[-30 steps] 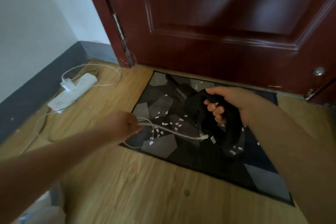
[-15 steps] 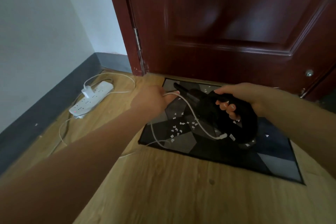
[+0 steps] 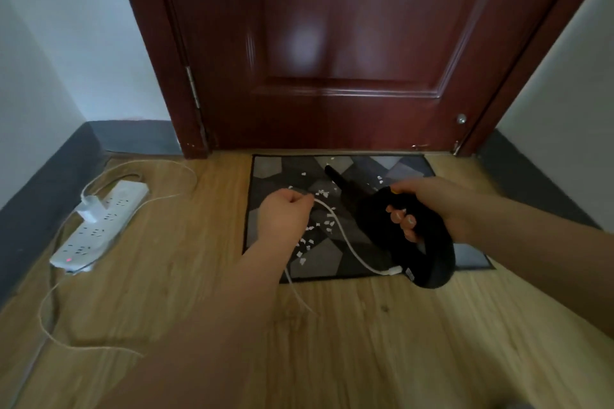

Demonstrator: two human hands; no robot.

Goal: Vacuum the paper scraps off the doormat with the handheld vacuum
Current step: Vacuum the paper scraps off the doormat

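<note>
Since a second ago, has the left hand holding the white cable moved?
Yes. The left hand, pinching the white cable, has moved from the patterned doormat's near-left corner toward the dark red door.

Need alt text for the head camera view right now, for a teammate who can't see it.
A right hand grips a black handheld vacuum above a doormat strewn with paper scraps, while the left hand pinches the white cable plugged into the vacuum's rear. A white power strip lies on the wooden floor to the left.
</note>
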